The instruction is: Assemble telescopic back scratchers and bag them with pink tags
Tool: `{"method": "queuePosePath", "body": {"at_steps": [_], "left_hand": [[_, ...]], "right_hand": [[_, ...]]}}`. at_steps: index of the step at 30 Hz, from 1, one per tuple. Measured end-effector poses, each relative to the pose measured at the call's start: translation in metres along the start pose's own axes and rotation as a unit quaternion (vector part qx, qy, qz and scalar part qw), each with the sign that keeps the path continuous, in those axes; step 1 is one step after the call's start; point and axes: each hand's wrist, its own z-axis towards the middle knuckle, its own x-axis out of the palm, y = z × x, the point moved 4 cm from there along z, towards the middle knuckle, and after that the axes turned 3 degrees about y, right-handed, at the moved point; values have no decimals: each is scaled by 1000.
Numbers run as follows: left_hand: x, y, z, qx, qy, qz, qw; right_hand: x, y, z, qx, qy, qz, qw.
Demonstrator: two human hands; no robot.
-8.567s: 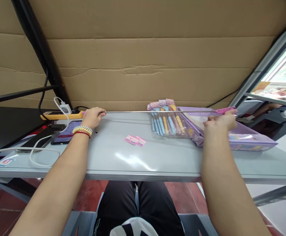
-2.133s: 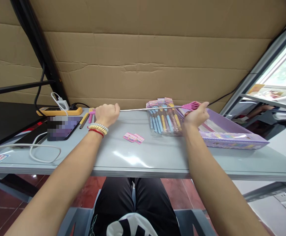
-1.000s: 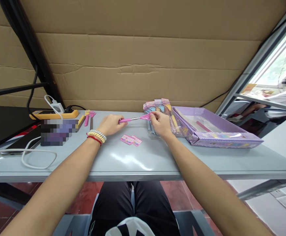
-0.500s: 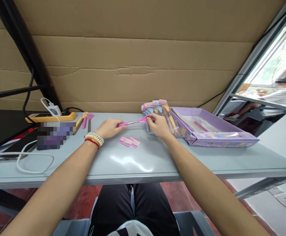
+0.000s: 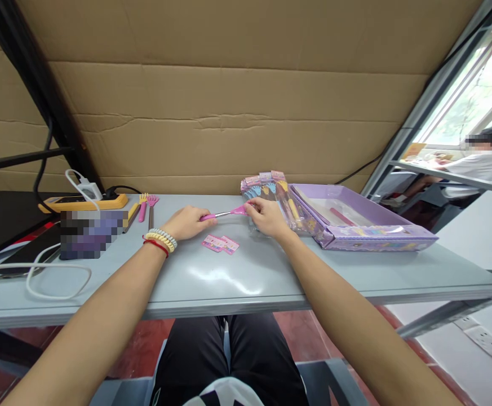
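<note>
A pink back scratcher point(image 5: 224, 213) with a short metal shaft is held level between my two hands. My left hand point(image 5: 189, 223), banded at the wrist, is closed on its pink handle. The fingers of my right hand point(image 5: 267, 216) pinch its pink hand-shaped end, partly hiding it. Just below lie overlapping pink cards point(image 5: 220, 243) on the grey table point(image 5: 229, 276). Behind my right hand are several back scratchers in clear bags point(image 5: 277, 194), with blue and yellow heads. Other loose back scratchers point(image 5: 151, 206), pink and yellow, rest beyond my left hand.
An open purple box point(image 5: 381, 238) with a reddish stick inside stands on the right. At left are a yellow power strip point(image 5: 87, 202), a blurred-out purple object point(image 5: 91, 237) and a white cable point(image 5: 57, 294). Cardboard point(image 5: 229, 146) backs the table. Another person point(image 5: 478, 163) sits far right.
My right hand has shifted slightly down and left along the scratcher's pink end. The left hand keeps its hold, and the view has turned a little.
</note>
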Motion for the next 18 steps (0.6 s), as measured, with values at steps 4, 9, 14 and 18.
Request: {"method": "queuePosePath", "body": {"at_steps": [4, 9, 14, 18], "left_hand": [[2, 4, 2, -8, 1, 6, 1000], [9, 13, 5, -43, 45, 20, 998], [12, 16, 5, -51, 72, 25, 996], [12, 16, 5, -50, 73, 22, 996]], "right_hand": [[4, -3, -1, 10, 22, -12, 1000], [4, -3, -4, 21, 23, -62, 998], [-14, 4, -1, 10, -43, -58, 997], [-56, -2, 11, 72, -143, -83, 984]]}}
